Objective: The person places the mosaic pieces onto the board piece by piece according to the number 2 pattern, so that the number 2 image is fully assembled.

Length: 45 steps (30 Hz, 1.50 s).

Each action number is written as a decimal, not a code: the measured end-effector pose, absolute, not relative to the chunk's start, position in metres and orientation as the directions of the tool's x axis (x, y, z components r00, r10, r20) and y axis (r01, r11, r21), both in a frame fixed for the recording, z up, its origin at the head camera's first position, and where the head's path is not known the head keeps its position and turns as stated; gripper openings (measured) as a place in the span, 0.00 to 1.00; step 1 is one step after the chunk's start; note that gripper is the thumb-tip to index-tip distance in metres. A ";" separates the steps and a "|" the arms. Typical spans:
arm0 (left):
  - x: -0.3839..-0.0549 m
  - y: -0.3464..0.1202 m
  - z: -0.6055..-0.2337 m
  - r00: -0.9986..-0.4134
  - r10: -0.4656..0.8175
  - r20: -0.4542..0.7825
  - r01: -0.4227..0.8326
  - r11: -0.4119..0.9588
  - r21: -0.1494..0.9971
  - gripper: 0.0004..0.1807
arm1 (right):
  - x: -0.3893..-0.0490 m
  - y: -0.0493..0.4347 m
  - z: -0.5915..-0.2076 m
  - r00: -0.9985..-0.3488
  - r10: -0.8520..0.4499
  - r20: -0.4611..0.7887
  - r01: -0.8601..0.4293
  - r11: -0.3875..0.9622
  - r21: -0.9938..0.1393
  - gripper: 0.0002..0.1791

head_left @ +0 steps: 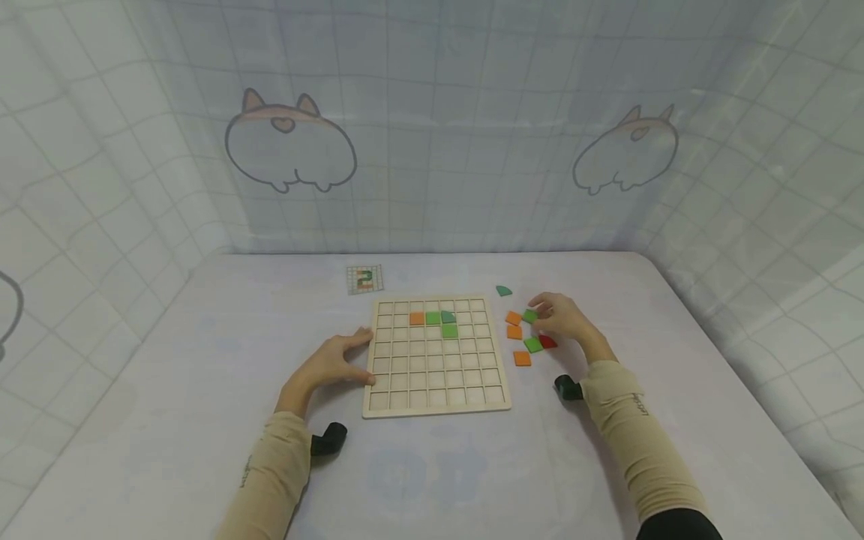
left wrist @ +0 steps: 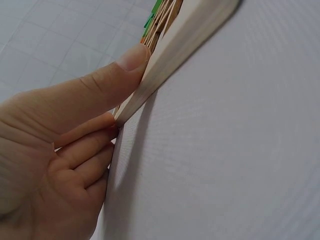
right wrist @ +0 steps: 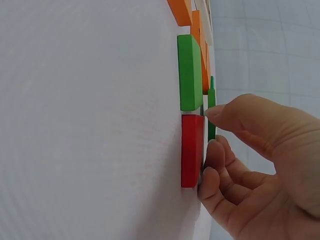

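Observation:
A wooden grid board (head_left: 437,380) lies on the table with an orange tile (head_left: 416,319), two green tiles (head_left: 449,331) and a dark green quarter-round piece (head_left: 448,317) in its cells. Against the board's left edge rests my left hand (head_left: 331,362), thumb and forefinger spread apart; the left wrist view shows the thumb (left wrist: 125,67) touching that edge. My right hand (head_left: 562,319) is over the loose pieces, its thumb and bent fingers apart around a green tile (head_left: 530,316). Beside it lie a red piece (head_left: 547,342) and another green tile (right wrist: 190,75). Contact with the tile is partly hidden.
Several orange tiles (head_left: 514,331) lie right of the board. Behind them is a dark green quarter-round piece (head_left: 503,290). A small pattern card (head_left: 364,280) lies beyond the board's far left corner. Grid-patterned curtains (head_left: 432,150) stand behind the white table.

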<state>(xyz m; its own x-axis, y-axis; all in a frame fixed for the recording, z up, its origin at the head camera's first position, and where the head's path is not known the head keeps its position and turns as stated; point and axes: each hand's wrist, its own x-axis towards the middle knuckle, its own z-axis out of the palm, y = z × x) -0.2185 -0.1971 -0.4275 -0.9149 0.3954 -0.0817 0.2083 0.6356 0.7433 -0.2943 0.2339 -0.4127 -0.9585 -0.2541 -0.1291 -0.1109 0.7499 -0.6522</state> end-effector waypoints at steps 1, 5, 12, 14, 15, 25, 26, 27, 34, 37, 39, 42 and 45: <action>-0.218 -0.197 -0.427 -0.915 0.396 -0.081 0.209 0.635 0.744 0.52 | -0.294 0.234 -0.413 -0.960 -0.251 -0.126 -0.109 0.747 -0.656 0.23; -0.218 -0.198 -0.427 -0.914 0.398 -0.082 0.209 0.633 0.746 0.52 | -0.295 0.234 -0.415 -0.960 -0.264 -0.096 -0.135 0.735 -0.665 0.23; -0.219 -0.198 -0.428 -0.913 0.399 -0.081 0.211 0.634 0.744 0.52 | -0.295 0.234 -0.415 -0.962 -0.261 -0.079 -0.144 0.734 -0.664 0.22; -0.219 -0.198 -0.428 -0.914 0.398 -0.081 0.211 0.635 0.743 0.52 | -0.295 0.234 -0.414 -0.963 -0.258 -0.080 -0.146 0.745 -0.651 0.22; -0.219 -0.198 -0.429 -0.914 0.398 -0.080 0.212 0.634 0.744 0.52 | -0.295 0.234 -0.414 -0.963 -0.257 -0.073 -0.152 0.753 -0.640 0.22; -0.219 -0.200 -0.430 -0.914 0.399 -0.071 0.220 0.635 0.741 0.52 | -0.295 0.220 -0.412 -0.941 -0.339 -0.012 -0.275 0.783 -0.557 0.19; -0.219 -0.200 -0.430 -0.914 0.401 -0.069 0.222 0.634 0.740 0.52 | -0.296 0.218 -0.411 -0.935 -0.355 -0.017 -0.287 0.782 -0.553 0.18; -0.219 -0.200 -0.431 -0.913 0.402 -0.068 0.222 0.631 0.743 0.52 | -0.296 0.216 -0.411 -0.927 -0.374 -0.020 -0.303 0.780 -0.547 0.18; -0.220 -0.200 -0.433 -0.914 0.402 -0.060 0.227 0.628 0.744 0.52 | -0.296 0.203 -0.412 -0.910 -0.410 -0.065 -0.311 0.778 -0.545 0.18; -0.219 -0.199 -0.434 -0.914 0.400 -0.063 0.221 0.624 0.750 0.52 | -0.297 0.201 -0.413 -0.907 -0.414 -0.080 -0.315 0.792 -0.523 0.18; -0.219 -0.199 -0.434 -0.915 0.398 -0.065 0.217 0.623 0.752 0.52 | -0.298 0.200 -0.413 -0.908 -0.408 -0.097 -0.307 0.805 -0.508 0.19; -0.219 -0.198 -0.434 -0.915 0.397 -0.064 0.219 0.625 0.749 0.52 | -0.299 0.200 -0.413 -0.914 -0.384 -0.132 -0.267 0.814 -0.516 0.21; -0.219 -0.198 -0.434 -0.915 0.398 -0.067 0.217 0.625 0.750 0.52 | -0.299 0.200 -0.413 -0.921 -0.352 -0.166 -0.209 0.806 -0.553 0.23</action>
<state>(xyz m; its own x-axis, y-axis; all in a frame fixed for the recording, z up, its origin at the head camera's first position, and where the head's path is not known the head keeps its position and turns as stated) -0.2193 -0.1980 -0.4336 -0.9151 0.3976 -0.0667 0.2170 0.6252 0.7497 -0.2993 0.2002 -0.4130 -0.9211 -0.3523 -0.1656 -0.2090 0.8065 -0.5531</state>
